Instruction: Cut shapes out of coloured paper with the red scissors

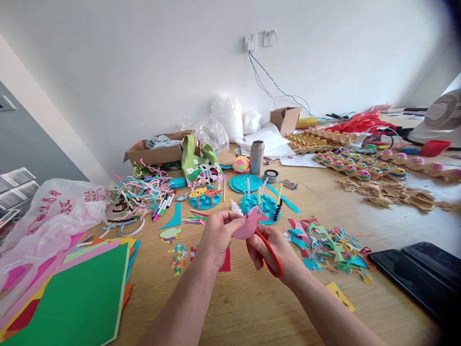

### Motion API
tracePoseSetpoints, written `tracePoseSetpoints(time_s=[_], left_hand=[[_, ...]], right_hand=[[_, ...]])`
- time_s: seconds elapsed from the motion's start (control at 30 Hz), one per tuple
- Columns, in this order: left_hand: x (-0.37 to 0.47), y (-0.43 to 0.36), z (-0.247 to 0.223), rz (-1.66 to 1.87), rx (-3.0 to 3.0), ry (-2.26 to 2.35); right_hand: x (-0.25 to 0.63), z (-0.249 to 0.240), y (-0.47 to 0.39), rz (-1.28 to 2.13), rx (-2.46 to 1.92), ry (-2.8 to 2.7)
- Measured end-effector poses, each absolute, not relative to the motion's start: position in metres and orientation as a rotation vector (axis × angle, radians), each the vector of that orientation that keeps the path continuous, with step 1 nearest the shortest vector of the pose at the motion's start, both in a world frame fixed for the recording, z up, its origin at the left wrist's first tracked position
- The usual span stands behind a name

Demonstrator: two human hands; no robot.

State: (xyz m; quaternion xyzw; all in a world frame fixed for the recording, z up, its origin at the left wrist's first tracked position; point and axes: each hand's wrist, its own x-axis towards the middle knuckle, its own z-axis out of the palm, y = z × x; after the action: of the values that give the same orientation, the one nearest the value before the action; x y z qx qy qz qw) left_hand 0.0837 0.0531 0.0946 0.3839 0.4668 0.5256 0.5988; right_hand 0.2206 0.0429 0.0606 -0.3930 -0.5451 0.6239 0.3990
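Between thumb and fingers, my left hand (pixel 220 235) pinches a pink paper cutout (pixel 245 228) with a rounded body and a pointed end. My right hand (pixel 268 247) is wrapped round red-handled scissors (pixel 272 259); their blades are hidden behind the paper. Just beyond the hands stands a blue egg-carton base (pixel 264 207) with upright twisted pipe cleaners. Further left, a smaller blue base (pixel 204 199) carries orange and yellow paper fish. A pale green paper cutout (pixel 170 234) and small confetti pieces (pixel 179 258) lie left of my left hand.
Coloured paper sheets (pixel 82 293) are stacked at left, below a heap of pipe cleaners (pixel 140 192). Paper scraps (pixel 331 247) lie at right, near a black phone (pixel 406 278). A metal bottle (pixel 257 158) and black tape roll (pixel 271 176) stand behind. Painted egg cartons (pixel 356 163) sit back right.
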Motion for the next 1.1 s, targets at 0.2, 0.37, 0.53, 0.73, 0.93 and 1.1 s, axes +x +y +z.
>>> tracePoseSetpoints(time_s=[0.2, 0.37, 0.53, 0.73, 0.93, 1.1], left_hand=[[0.0815, 0.0525, 0.0981, 1.203, 0.963, 1.092], [0.0791, 0.0530, 0.0996, 1.193, 0.987, 1.115], [0.0794, 0.0533, 0.0984, 1.170, 0.988, 1.110], [0.0800, 0.0533, 0.0973, 1.167, 0.988, 1.108], [0.0793, 0.0540, 0.0956, 1.150, 1.002, 1.113], [0.0791, 0.0536, 0.0966, 1.146, 0.999, 1.109]], right_hand=[[0.2224, 0.0663, 0.0421, 1.589, -0.978, -1.429], [0.2229, 0.0664, 0.0422, 1.582, -0.972, -1.462], [0.2228, 0.0627, 0.0435, 1.574, -0.979, -1.450], [0.2242, 0.0604, 0.0447, 1.568, -1.006, -1.448], [0.2253, 0.0592, 0.0449, 1.575, -0.969, -1.475], [0.2248, 0.0589, 0.0449, 1.577, -0.993, -1.468]])
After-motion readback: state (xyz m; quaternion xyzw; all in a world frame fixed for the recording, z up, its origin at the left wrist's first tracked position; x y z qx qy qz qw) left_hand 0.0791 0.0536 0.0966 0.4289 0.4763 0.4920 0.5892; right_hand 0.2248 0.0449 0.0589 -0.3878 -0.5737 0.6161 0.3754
